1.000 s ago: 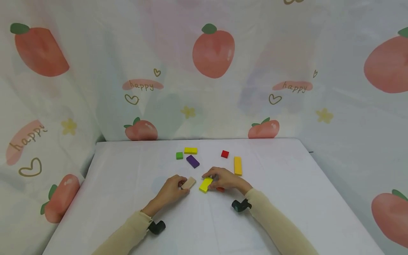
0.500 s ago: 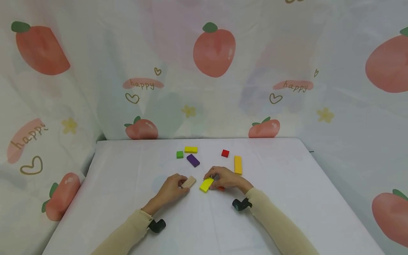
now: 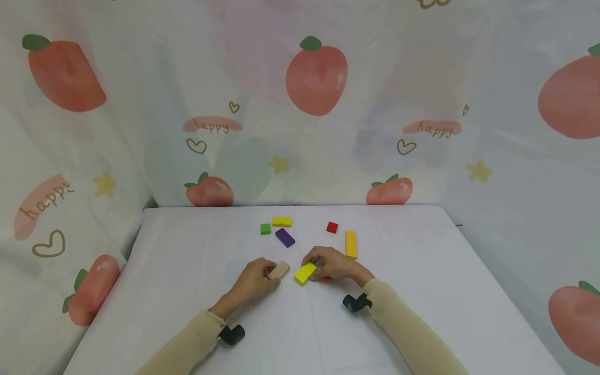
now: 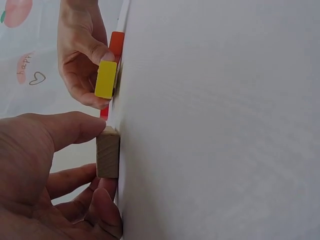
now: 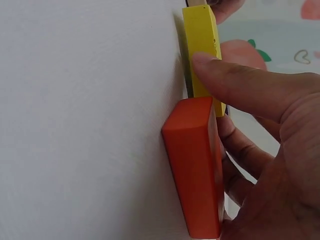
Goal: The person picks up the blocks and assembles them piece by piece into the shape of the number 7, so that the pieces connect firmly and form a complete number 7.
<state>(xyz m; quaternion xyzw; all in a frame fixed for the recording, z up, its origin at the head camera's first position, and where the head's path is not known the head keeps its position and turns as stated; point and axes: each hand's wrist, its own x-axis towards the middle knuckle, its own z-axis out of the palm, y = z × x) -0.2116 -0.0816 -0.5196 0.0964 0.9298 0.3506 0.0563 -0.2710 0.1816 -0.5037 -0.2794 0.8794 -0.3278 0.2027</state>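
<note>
My left hand (image 3: 254,281) pinches a plain wooden block (image 3: 279,270) between thumb and fingers, low over the white table. In the left wrist view that block (image 4: 107,154) shows its grained end right at the tabletop. To its right, my right hand (image 3: 332,263) grips a bright yellow block (image 3: 305,273) by its sides; in the right wrist view the thumb lies along the yellow block (image 5: 202,45). An orange block (image 5: 192,167) lies under the right palm, mostly hidden in the head view. A small gap separates the wooden and yellow blocks.
Farther back lie a green cube (image 3: 265,229), another yellow block (image 3: 282,222), a purple block (image 3: 285,237) and a red cube (image 3: 332,227). An amber-yellow block (image 3: 351,245) lies just beyond the right wrist. A fruit-print curtain (image 3: 300,146) hangs behind the table's back edge.
Both hands keep their grips and stay nearly in place. The yellow block has shifted very slightly to the right with the right hand; the whole head view has also drifted a little.
</note>
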